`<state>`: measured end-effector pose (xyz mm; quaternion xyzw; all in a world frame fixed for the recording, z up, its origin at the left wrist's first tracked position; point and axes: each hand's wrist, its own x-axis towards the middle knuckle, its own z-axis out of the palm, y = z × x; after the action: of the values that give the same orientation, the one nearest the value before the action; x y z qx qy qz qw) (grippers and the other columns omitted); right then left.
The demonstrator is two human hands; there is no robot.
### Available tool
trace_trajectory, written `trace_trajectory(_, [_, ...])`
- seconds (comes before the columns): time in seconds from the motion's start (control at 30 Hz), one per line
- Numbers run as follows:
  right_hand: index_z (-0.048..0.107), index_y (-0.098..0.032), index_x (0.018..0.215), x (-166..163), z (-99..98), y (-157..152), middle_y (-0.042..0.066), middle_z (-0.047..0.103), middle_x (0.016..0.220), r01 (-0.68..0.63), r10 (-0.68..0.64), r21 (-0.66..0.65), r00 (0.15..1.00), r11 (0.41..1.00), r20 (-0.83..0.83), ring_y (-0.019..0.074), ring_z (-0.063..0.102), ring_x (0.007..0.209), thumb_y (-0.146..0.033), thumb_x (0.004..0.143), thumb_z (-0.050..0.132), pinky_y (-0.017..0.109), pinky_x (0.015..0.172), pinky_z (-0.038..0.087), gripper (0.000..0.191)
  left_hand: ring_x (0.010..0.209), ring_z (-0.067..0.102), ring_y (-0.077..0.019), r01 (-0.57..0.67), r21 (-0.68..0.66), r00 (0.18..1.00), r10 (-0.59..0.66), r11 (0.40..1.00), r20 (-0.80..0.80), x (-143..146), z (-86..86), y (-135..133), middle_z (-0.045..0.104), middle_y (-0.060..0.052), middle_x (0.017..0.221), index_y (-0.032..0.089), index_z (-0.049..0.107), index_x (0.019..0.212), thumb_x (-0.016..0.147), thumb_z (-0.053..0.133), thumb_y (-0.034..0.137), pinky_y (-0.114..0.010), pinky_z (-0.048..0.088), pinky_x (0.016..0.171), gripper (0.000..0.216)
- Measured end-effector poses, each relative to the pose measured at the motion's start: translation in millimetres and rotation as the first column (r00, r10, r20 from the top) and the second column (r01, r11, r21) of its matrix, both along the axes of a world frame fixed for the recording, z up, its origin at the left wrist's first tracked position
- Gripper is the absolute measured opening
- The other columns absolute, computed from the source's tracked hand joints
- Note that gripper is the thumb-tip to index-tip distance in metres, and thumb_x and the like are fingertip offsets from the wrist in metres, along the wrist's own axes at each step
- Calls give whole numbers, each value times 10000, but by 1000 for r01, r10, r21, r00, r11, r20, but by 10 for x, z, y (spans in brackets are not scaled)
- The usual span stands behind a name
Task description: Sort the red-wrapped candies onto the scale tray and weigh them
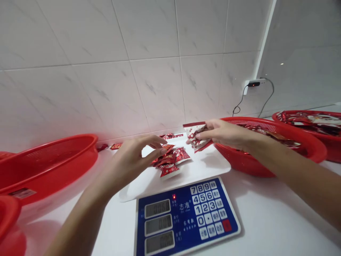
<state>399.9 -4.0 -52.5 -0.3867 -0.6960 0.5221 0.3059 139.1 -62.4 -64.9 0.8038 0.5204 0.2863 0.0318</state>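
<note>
My right hand [220,133] pinches a white-and-red snack packet [196,135] above the right part of the scale's white tray [207,167]. A darker red edge shows beneath this packet; whether it belongs to a second one I cannot tell. Over the left side of the tray, my left hand [141,151] is open, thumb and fingers apart, right beside a small pile of shiny red packets [170,160]. Its fingertips partly cover the pile, and contact is hard to make out. In front sits the blue keypad panel [186,217] of the digital scale, its displays lit faintly.
A red perforated basket [247,167] holding wrapped packets stands close on the right, with another filled red basket [327,137] behind it. Large red basins [53,170] occupy the left. A tiled wall [160,89] rises behind the tray. A plugged-in adapter [254,84] trails cables.
</note>
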Motion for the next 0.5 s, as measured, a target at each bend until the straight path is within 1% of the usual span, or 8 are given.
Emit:
trace_trajectory(0.07, [701,-156,910,-124,-17,-48,92,781,986,-19,19,7,1000,1000,5,178,750,894,-79,915,616,292,841,607,115,919,719,-237,-9,4,1000,9,1000,-11,-18,0,-3,789,-49,1035,266,748,962,922,576,495,-340,551,758,289])
trace_trajectory(0.1, [697,-157,922,-162,-30,-51,86,780,975,-28,28,22,999,999,-17,173,748,891,-75,917,615,290,844,604,117,904,720,-237,-19,8,1000,19,1000,-13,-30,4,-1,791,-49,1022,266,749,962,918,578,494,-339,551,747,288])
trace_trajectory(0.17, [702,-149,918,-208,-68,-18,84,777,949,-21,31,79,993,997,-117,172,743,878,-92,913,638,298,842,607,86,871,723,-239,-44,9,999,44,999,-14,-52,16,10,797,-53,1005,262,752,968,911,581,494,-334,550,711,294])
trace_trajectory(0.23, [725,-143,910,-238,-110,45,85,777,935,29,8,145,969,989,-248,182,742,868,-140,893,685,316,824,617,43,852,727,-239,-72,14,997,72,997,-6,-65,13,33,802,-59,988,252,755,969,910,585,479,-331,552,697,290])
trace_trajectory(0.3, [749,-146,903,-263,-146,102,76,780,923,105,-46,171,947,980,-317,190,744,851,-172,874,714,331,793,630,52,852,726,-240,-98,28,995,99,995,-14,-68,-15,64,802,-66,990,240,762,960,919,584,442,-340,556,722,272])
trace_trajectory(0.33, [760,-150,905,-272,-160,120,70,783,915,128,-70,173,949,977,-306,191,745,843,-165,874,708,333,781,633,63,847,724,-241,-108,30,993,109,994,-34,-66,-38,81,799,-69,993,237,768,954,924,582,415,-347,554,731,259])
trace_trajectory(0.4, [782,-160,929,-274,-181,133,61,788,907,128,-88,182,973,975,-213,191,748,846,-125,889,664,330,780,631,129,839,714,-246,-113,8,988,113,994,-101,-50,-93,111,789,-72,1003,247,786,954,930,582,377,-362,545,738,243])
trace_trajectory(0.5, [798,-178,989,-235,-203,122,54,794,918,99,-82,237,993,967,-81,196,751,879,-87,905,607,324,805,622,228,953,695,-271,-65,-79,983,50,995,-178,0,-177,137,754,-86,1102,279,787,1084,949,584,421,-386,541,800,282])
